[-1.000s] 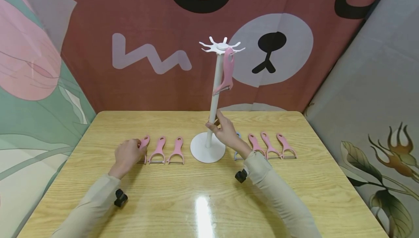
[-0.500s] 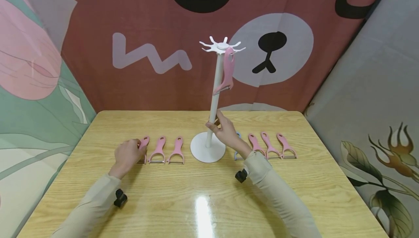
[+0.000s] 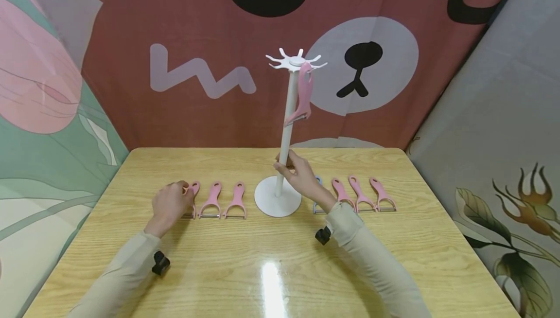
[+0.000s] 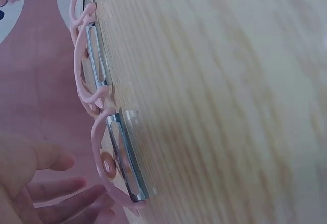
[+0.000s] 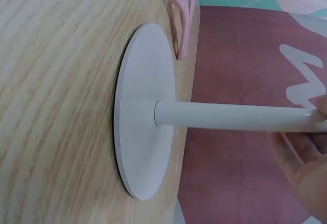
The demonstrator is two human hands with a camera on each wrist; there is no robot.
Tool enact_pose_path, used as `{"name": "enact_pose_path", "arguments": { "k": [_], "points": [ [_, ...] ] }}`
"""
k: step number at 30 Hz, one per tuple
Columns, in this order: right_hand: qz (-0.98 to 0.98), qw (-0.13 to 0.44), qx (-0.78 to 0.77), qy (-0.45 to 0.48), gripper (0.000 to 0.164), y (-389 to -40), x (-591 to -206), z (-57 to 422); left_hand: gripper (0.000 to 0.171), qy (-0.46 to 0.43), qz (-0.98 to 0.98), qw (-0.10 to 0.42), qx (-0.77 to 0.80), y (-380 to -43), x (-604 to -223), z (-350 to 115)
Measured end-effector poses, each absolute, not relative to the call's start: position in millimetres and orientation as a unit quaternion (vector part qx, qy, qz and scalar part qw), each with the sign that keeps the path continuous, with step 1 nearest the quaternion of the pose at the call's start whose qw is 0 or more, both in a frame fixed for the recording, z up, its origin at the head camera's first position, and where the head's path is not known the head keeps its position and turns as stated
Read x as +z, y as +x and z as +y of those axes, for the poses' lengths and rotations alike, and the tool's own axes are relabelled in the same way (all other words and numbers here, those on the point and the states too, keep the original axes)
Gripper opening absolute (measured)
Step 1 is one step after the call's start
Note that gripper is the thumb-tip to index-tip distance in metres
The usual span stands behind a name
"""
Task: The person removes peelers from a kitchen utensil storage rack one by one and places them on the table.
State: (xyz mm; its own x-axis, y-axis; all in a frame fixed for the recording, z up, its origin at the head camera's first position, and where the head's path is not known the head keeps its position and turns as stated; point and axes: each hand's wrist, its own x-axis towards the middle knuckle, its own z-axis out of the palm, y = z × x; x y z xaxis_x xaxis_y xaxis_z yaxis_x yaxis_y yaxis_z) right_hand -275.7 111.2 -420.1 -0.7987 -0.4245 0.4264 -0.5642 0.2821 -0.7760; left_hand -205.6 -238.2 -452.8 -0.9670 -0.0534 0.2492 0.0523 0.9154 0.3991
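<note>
In the head view, my right hand [image 3: 302, 174] grips the lower pole of a white rotating-hook stand [image 3: 289, 114]. One pink peeler [image 3: 305, 92] hangs from the stand's top hooks. My left hand [image 3: 169, 206] is at the leftmost pink peeler [image 3: 194, 194] on the table, partly covering it. In the left wrist view, the thumb and fingers [image 4: 56, 185] are spread apart beside that peeler, which lies flat with its metal blade [image 4: 125, 157] toward the camera. The right wrist view shows fingers round the white pole [image 5: 230, 116] above the round base [image 5: 145, 111].
Two more pink peelers [image 3: 236, 201] lie left of the base. To its right lie a blue peeler [image 3: 318, 207], partly hidden by the right wrist, and several pink peelers [image 3: 358, 194]. A patterned cloth [image 3: 197, 123] hangs behind the wooden table [image 3: 227, 269].
My left hand's fingers have lifted and spread slightly at the leftmost peeler, uncovering more of its handle. My right hand and the stand have stayed nearly still.
</note>
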Motion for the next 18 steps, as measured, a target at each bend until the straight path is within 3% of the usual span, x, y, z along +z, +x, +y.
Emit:
{"name": "enact_pose_path", "arguments": {
  "k": [11,18],
  "points": [
    [-0.754,0.004,0.556,0.349,0.018,-259,-389,109,0.025,-0.028,-0.963,0.173,-0.206,-205,-453,-234],
    [-0.755,-0.016,0.566,0.331,0.018,-263,-389,111,0.028,-0.032,-0.962,0.177,-0.205,-207,-451,-232]
  ]
}}
